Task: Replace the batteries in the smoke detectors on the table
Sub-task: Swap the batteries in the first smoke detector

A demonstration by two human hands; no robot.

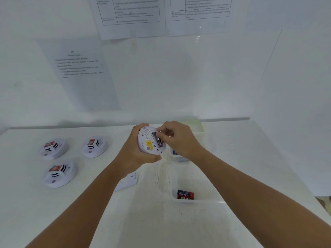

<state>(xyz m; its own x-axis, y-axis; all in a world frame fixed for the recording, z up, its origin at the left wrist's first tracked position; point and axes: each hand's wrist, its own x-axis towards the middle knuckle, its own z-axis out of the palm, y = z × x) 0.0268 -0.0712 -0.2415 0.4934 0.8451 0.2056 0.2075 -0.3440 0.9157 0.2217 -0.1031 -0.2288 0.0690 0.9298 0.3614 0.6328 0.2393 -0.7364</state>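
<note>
Holding the round white plastic smoke detector [151, 141] up over the white desk [89, 203] with its back facing up, the left hand [136, 154] is wrapped around its rim, while the right hand [176, 138] has its fingertips pinched together on a small black battery [159, 140] sitting in the open slot. I think the detector is light, hard and a bit slippery, so the rim is the best place to hold it, and the battery is best pinched by its sides
</note>
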